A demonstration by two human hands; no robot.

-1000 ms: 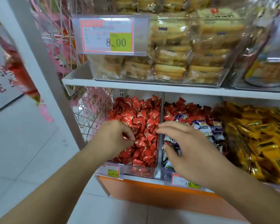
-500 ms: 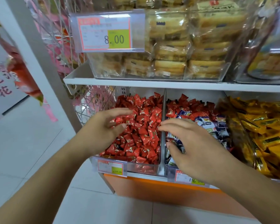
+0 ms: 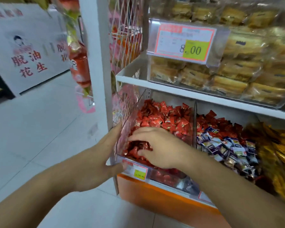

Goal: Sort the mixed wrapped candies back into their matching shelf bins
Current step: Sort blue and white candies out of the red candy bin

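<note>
The front left corner of the clear bin (image 3: 132, 112) of red candies (image 3: 164, 119) is clasped by the left hand (image 3: 104, 155), its thumb hooked on the front lip. The right hand (image 3: 163, 145) is laid inside on the red candies, fingers curled among them; whether one is pinched cannot be told. Mixed red and purple-white candies (image 3: 227, 142) are heaped in the neighbouring bin.
</note>
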